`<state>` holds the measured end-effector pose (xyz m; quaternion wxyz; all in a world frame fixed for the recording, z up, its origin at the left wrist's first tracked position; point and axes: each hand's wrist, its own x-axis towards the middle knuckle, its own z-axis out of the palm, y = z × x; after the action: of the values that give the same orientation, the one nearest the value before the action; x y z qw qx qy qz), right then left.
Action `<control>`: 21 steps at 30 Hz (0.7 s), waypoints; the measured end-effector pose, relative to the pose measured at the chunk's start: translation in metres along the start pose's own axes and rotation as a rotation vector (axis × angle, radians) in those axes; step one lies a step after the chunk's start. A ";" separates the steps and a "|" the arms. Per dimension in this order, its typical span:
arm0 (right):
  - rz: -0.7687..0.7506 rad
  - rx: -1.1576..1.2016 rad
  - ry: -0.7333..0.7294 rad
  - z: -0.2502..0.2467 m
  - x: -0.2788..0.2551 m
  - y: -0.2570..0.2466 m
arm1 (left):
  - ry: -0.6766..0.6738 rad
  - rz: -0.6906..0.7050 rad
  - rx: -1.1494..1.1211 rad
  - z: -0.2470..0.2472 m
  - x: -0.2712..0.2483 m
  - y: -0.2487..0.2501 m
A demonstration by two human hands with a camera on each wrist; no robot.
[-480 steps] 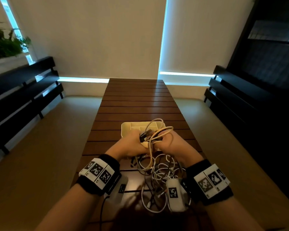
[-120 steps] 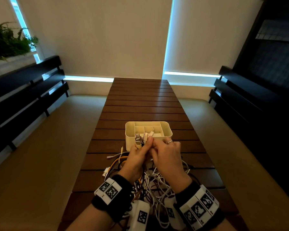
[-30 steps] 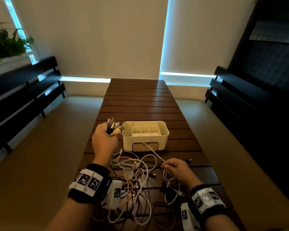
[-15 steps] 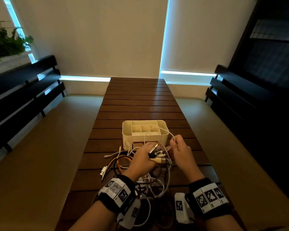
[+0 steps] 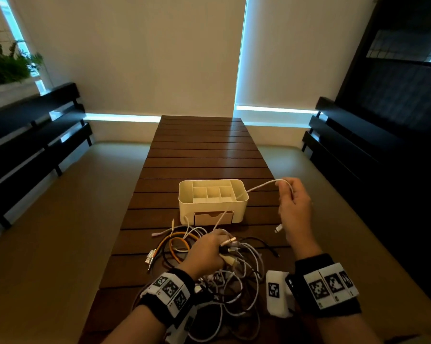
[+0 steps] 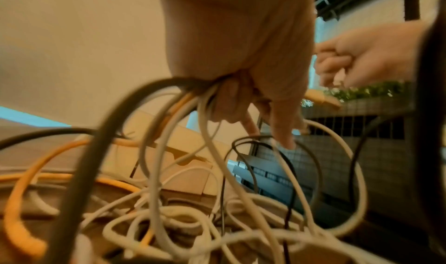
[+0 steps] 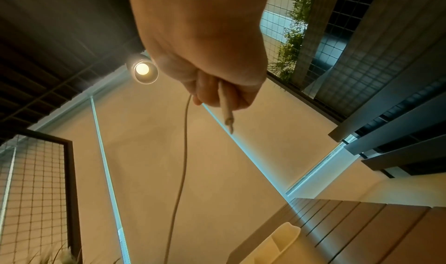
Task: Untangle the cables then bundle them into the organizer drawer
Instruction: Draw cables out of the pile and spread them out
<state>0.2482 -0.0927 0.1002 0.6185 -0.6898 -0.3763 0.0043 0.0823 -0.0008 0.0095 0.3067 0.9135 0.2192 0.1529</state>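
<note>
A cream organizer box (image 5: 184,202) with top compartments and a small front drawer (image 5: 213,218) stands mid-table. In front of it lies a tangle of white, orange and black cables (image 5: 236,279). My left hand (image 5: 207,252) grips a bunch of cable ends low over the tangle; the strands (image 6: 169,115) hang from its fist. My right hand (image 5: 292,202), raised to the right of the box, pinches one white cable (image 5: 261,186) that runs across the box's right corner down to the tangle. Its plug end (image 7: 228,113) sticks out of the fingers.
The slatted wooden table (image 5: 204,150) stretches away beyond the box. An orange cable loop (image 5: 177,240) and a USB plug (image 5: 150,256) lie left of my left hand. Dark benches (image 5: 30,135) line both sides of the room.
My right hand has moved up and out to the right, drawing one white cable out of the bundle. My left hand has stayed low, still holding the other cable ends.
</note>
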 end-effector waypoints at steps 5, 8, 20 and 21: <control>0.111 0.023 -0.161 0.015 -0.013 0.005 | 0.296 -0.170 -0.689 -0.048 -0.002 0.017; 0.127 0.029 -0.346 0.033 -0.027 -0.003 | 0.668 -0.198 -0.806 -0.081 -0.002 0.017; 0.176 -0.809 -0.650 0.051 -0.037 0.004 | 1.003 -0.408 -0.584 -0.126 -0.021 0.001; 0.180 -0.838 -0.671 0.048 -0.037 0.007 | 1.018 -0.428 -0.550 -0.128 -0.023 -0.003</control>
<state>0.2028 -0.0705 0.0658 0.1339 -0.8675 -0.4620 0.1267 0.0090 0.0532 0.1020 0.4117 0.5490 0.4693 0.5558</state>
